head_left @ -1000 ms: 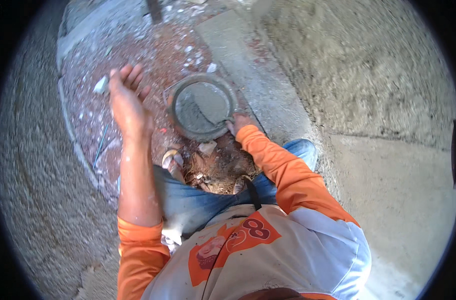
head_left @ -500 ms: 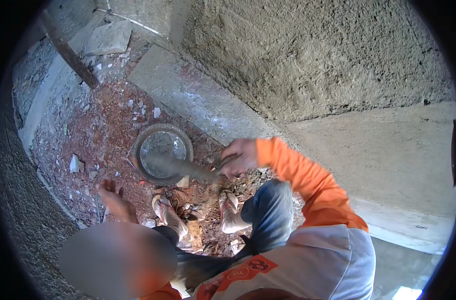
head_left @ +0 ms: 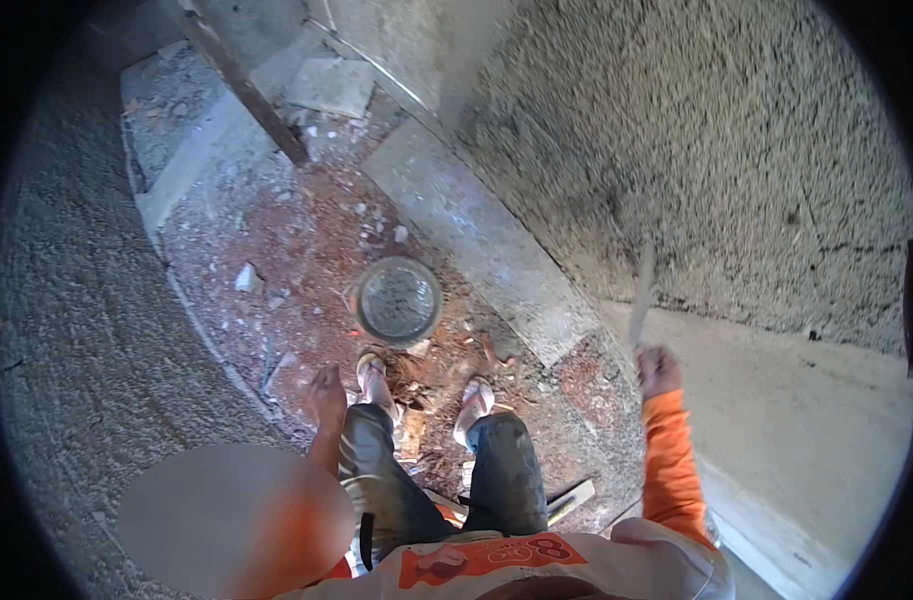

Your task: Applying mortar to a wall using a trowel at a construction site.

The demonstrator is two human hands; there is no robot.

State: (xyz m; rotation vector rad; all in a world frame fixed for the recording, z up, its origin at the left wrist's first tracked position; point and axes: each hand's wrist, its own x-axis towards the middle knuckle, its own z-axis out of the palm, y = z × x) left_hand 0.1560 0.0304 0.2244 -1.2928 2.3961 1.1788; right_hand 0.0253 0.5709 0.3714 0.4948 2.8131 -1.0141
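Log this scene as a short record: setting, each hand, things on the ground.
setting: rough plastered wall on the right, red rubble floor below
right hand: raised beside the wall, gripping a trowel, blade pointing up
left hand: hanging low by the left leg, nothing in it
pan: round, metal, on the floor ahead of the feet
feet: in sandals, among debris
plank: leaning at the far end

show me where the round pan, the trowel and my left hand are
pan [head_left: 398, 300], head view, on the grey inside of the bowl.
trowel [head_left: 641, 295], head view, on the raised blade.
left hand [head_left: 326, 385], head view, on the back of the hand.
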